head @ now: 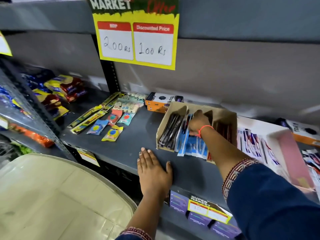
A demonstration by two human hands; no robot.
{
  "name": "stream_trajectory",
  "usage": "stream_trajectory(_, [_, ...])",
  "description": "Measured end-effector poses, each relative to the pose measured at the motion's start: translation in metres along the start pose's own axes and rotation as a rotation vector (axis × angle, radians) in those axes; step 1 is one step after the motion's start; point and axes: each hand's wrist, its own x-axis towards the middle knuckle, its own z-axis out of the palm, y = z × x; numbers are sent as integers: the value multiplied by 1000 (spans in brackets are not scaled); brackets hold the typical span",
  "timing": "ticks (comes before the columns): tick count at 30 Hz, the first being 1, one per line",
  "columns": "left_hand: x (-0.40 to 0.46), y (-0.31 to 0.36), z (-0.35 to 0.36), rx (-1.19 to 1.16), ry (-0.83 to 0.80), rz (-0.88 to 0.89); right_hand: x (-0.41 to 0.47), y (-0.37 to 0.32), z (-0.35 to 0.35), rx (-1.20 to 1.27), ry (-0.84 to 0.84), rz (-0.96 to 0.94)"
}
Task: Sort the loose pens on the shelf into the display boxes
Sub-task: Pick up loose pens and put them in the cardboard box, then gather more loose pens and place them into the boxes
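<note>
Blue pen packs (192,144) in clear sleeves, fanned in middle slot of cardboard display box (223,113) on grey shelf (121,148), spilling over front edge. Black pens (170,130) fill left slot; red ones in right slot. Right hand (199,122) reaches into blue packs, fingers hidden, grip unclear. Left hand (153,172) flat on shelf, fingers spread.

Even indoor light, soft blur, warped edges
</note>
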Motion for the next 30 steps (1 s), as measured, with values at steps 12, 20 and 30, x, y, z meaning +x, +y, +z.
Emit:
stream_trajectory(12, [1, 0, 1, 9, -46, -4, -1, 13, 15, -447, 82, -128])
stream_trajectory(20, [2, 3, -5, 80, -125, -13, -40, 17, 1, -728, 273, -432])
stream_trajectory(30, [-26, 45, 2, 100, -198, -15, -70, 79, -75, -544, 644, -488])
